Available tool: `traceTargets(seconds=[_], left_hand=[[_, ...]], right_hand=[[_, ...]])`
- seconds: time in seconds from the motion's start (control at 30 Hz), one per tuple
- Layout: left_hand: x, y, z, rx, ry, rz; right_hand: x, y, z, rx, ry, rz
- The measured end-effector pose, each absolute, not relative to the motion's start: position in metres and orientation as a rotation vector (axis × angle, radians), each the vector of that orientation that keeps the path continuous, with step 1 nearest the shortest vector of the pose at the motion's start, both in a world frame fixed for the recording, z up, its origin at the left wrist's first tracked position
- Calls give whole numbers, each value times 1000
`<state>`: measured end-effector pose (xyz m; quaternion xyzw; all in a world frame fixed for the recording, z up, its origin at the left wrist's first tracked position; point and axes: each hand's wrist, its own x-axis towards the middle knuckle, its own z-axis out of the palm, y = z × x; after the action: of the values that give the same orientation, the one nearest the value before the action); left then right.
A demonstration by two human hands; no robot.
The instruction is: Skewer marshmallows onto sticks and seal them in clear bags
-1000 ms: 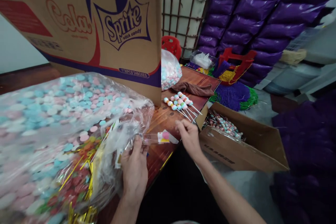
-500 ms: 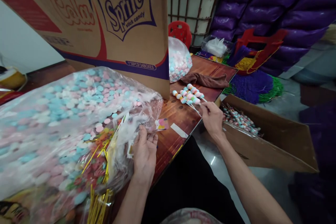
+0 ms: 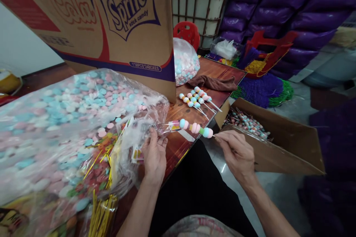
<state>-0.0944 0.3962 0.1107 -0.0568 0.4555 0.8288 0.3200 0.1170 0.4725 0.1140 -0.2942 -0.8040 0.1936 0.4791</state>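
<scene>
our two hands are apart from each other, and each is closed on something. our right hand [image 3: 236,152] pinches the bare stick end of one candy stick [image 3: 196,128], which spans the gap between the hands, its candy end aimed at our left hand [image 3: 154,153]. there the thumb and fingers grip a clear wrapper [image 3: 174,125], printed end towards the candy. the foremost candy is right at that end; we cannot tell whether it is inside. we judge this piece to be at the very start of being sleeved, as most of its candies are plainly uncovered.

ahead of our hands, on the desk [image 3: 178,152], a small group of sticks [image 3: 190,104] lies with no wrapping that we can see, so these seem not yet done. beyond our right hand, an open carton [image 3: 292,153] holds a heap of sticks [image 3: 247,124], too small to tell whether wrapped.
</scene>
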Motion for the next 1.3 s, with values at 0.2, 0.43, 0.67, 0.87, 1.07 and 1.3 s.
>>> traceTargets(seconds=[0.2, 0.43, 0.67, 0.87, 1.07, 1.3], left_hand=[[-97, 395, 107, 74, 1289, 2234], [-108, 396, 98, 203, 1319, 2238], [-106, 396, 85, 282, 1503, 2227], [-97, 398, 82, 325, 1445, 2202], [-90, 399, 91, 175, 1323, 2201], [-83, 399, 96, 153, 1223, 2131]], right_hand=[[124, 475, 119, -661, -2066, 459], [122, 474, 120, -652, -1960, 1010], [123, 471, 121, -691, -1982, 982], [117, 465, 115, -812, -1979, 1071], [112, 460, 116, -774, -2006, 1073], [114, 459, 113, -731, -2076, 993]])
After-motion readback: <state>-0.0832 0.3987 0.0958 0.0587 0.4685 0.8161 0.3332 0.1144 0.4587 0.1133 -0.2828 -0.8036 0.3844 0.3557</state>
